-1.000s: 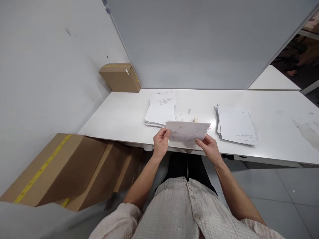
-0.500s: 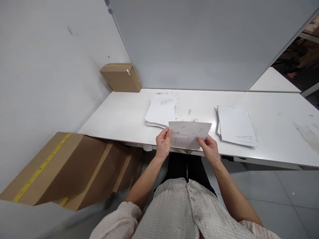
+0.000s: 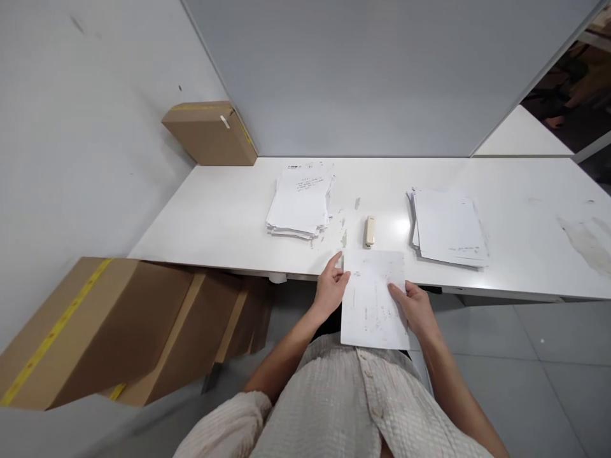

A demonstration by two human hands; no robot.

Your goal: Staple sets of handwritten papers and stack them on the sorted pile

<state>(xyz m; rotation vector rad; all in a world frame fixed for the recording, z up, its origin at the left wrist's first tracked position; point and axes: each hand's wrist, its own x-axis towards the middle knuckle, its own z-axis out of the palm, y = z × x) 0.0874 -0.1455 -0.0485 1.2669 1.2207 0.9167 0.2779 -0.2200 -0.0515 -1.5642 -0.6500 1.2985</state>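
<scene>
Between both hands (image 3: 372, 296): sheet (image 3: 375, 299); stapler (image 3: 369, 231) beyond.

The writing on the sheet (image 3: 375, 299) is way too small and faint to read, same with the scribbles on the left paper stack (image 3: 300, 203). Can't make out what the little beige thing (image 3: 369, 231) on the table (image 3: 229, 222) is, and the big cardboard box (image 3: 90, 318) gets cut off at the left edge.

One head-worn view looks forward and steeply down from above the person's chest, facing a white table (image 3: 229, 222) and partition (image 3: 382, 76). It sits close over the lap, with only this single view.
</scene>
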